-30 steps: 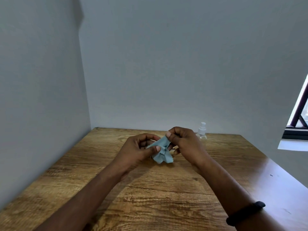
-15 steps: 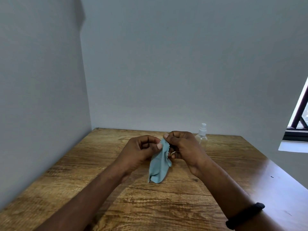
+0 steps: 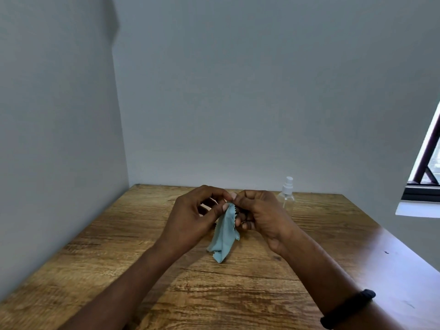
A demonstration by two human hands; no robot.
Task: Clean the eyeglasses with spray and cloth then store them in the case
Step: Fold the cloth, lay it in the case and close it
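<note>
**Inspector:** State of the hands?

**Operator:** I see the left hand [image 3: 190,220] and right hand [image 3: 259,215] over mid-table, fingertips meeting. Both pinch the top edge of the blue cloth [image 3: 223,239]. A second ago it was bunched between them. Now it hangs unfolded towards 6 o'clock, its lower end close to the wooden table [image 3: 119,258].

**Inspector:** Anything else?

**Operator:** The spray bottle [image 3: 287,198] stands upright at 2 o'clock of the right hand, apart from it, unmoved. There is a black band [image 3: 347,308] on the right wrist.
</note>
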